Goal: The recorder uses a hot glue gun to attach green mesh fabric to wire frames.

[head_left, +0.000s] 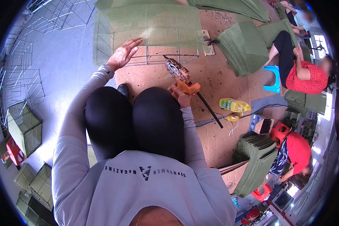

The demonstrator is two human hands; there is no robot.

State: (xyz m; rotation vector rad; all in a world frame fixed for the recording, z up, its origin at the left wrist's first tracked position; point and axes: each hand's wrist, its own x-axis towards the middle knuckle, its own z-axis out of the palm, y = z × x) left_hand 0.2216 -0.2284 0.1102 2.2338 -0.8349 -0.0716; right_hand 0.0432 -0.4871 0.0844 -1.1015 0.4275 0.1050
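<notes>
Head view. The left hand lies flat, fingers together and extended, on the near edge of a wire frame covered with green mesh. The frame stands on a brown board just beyond the knees. The right hand is closed around the orange grip of a glue gun, whose nozzle points at the frame's lower wire, close to it; contact cannot be told. A dark cable runs from the gun toward a yellow bottle.

Risks, as judged: the hot nozzle is near the left hand, so a slip could burn fingers; the mesh may shift if the left hand's pressure eases; the cable could snag on the knee and pull the gun off line.

Surface and room: the board is scuffed and spotted with dark residue, laid on a pale grey floor. Stacks of green sheets lie right; bare wire grids and finished green boxes left. Other people sit at right on low stools.
</notes>
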